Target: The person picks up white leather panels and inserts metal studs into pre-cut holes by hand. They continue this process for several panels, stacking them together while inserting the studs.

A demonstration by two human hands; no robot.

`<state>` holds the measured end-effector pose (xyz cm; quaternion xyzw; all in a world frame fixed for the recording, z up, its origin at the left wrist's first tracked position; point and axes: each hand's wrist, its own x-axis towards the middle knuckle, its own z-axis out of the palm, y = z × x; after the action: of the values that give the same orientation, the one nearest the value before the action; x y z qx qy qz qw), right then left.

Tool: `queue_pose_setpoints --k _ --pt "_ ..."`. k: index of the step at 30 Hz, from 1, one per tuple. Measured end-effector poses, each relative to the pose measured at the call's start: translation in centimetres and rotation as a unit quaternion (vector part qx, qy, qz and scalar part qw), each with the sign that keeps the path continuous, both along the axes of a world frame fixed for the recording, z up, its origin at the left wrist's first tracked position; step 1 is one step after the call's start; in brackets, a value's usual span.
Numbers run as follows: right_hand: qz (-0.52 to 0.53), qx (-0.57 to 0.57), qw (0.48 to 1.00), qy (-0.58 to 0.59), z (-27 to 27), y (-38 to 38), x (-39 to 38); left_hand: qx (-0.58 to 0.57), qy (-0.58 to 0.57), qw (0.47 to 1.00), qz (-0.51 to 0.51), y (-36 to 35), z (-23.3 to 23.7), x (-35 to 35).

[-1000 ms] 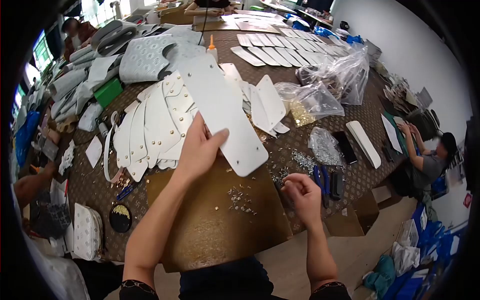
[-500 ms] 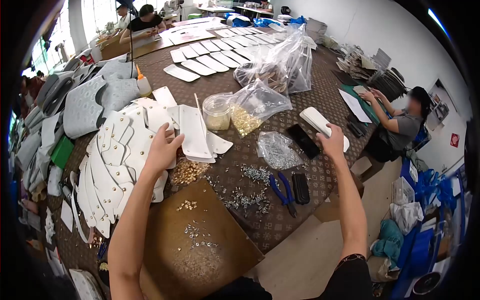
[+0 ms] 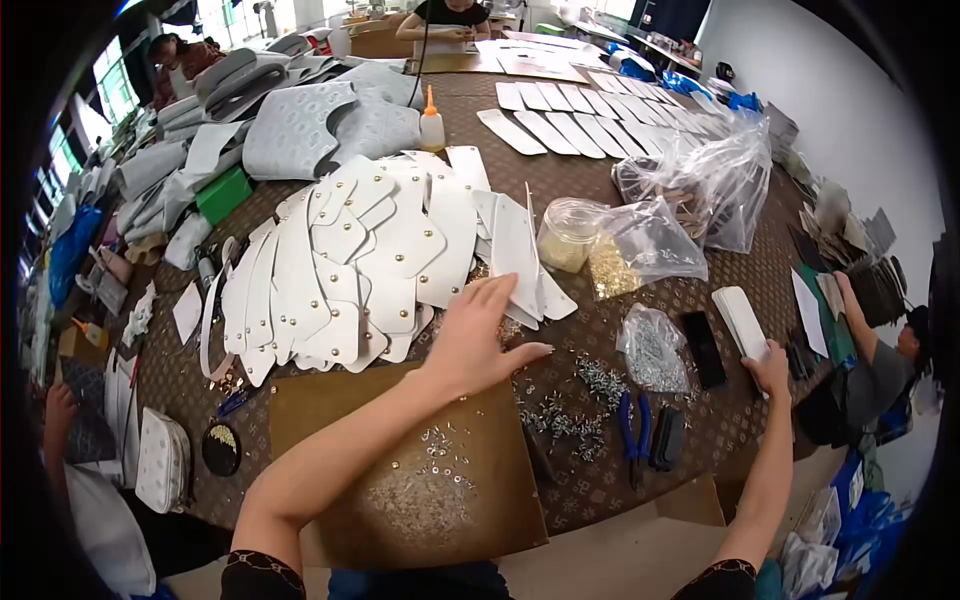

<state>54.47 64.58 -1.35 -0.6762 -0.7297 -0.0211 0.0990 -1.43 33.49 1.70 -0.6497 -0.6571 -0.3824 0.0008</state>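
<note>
My left hand (image 3: 478, 342) is open, thumb spread out, with its fingertips at the lower edge of a small pile of white flat pieces (image 3: 513, 258). Beside it lies a large heap of white shaped panels (image 3: 340, 265) dotted with gold studs. At the right, my right hand (image 3: 768, 371) closes on the near end of a stack of long white pieces (image 3: 737, 316). A black phone (image 3: 703, 350) lies just left of that stack. Below my left hand is a brown board (image 3: 340, 420) with small metal and clear bits scattered on it.
Silver fasteners (image 3: 570, 422) lie loose near blue-handled pliers (image 3: 634, 440) and a black case (image 3: 667, 438). Behind are a bag of silver parts (image 3: 655, 350), a jar (image 3: 570, 235), a bag of gold parts (image 3: 620, 265) and a glue bottle (image 3: 432, 128). Other people sit around the table.
The view has swung left, so the table's contents sit further right. My left hand has shifted from the left side of the small white pile to its near edge. My right hand stays at the stack.
</note>
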Motion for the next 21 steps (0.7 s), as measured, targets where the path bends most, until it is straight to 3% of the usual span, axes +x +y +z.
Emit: queue_pose_setpoints --k 2,4,7,9,11,14,15,17,20,21 --pt "0.005 -0.002 1.000 0.010 0.4 -0.6 -0.2 0.025 0.016 0.999 0.021 2.7 -0.3 2.3" --pt "-0.001 -0.012 1.000 0.020 0.5 -1.1 -0.1 0.044 0.073 0.990 0.110 4.9 -0.4 3.5" --pt "0.024 -0.023 0.999 0.029 -0.3 -1.1 1.3 -0.034 0.176 0.976 0.120 7.1 -0.9 3.3" --pt "0.057 0.008 0.998 -0.010 -3.4 1.3 4.7 -0.092 0.176 0.970 0.141 7.6 -0.3 3.1" --pt "0.080 0.025 0.996 -0.025 -4.8 1.7 6.2 -0.076 0.145 0.972 0.166 8.4 -0.5 2.9" --pt "0.127 0.053 0.990 -0.018 -3.4 4.0 2.9 -0.088 -0.094 0.985 0.114 9.4 0.7 1.6" --pt "0.138 0.048 0.989 0.000 -2.7 4.8 1.9 -0.082 -0.093 0.985 0.122 9.2 1.4 1.0" --pt "0.141 0.029 0.989 0.034 -2.1 4.2 2.5 0.083 -0.106 0.987 0.089 9.1 2.0 0.5" --pt "0.101 -0.006 0.991 0.082 -1.7 -1.0 7.7 0.188 0.041 0.980 0.057 8.9 2.3 -0.3" --pt "0.090 -0.015 0.991 0.098 -1.5 -2.4 9.1 0.129 0.069 0.989 0.031 8.8 2.2 -0.3"
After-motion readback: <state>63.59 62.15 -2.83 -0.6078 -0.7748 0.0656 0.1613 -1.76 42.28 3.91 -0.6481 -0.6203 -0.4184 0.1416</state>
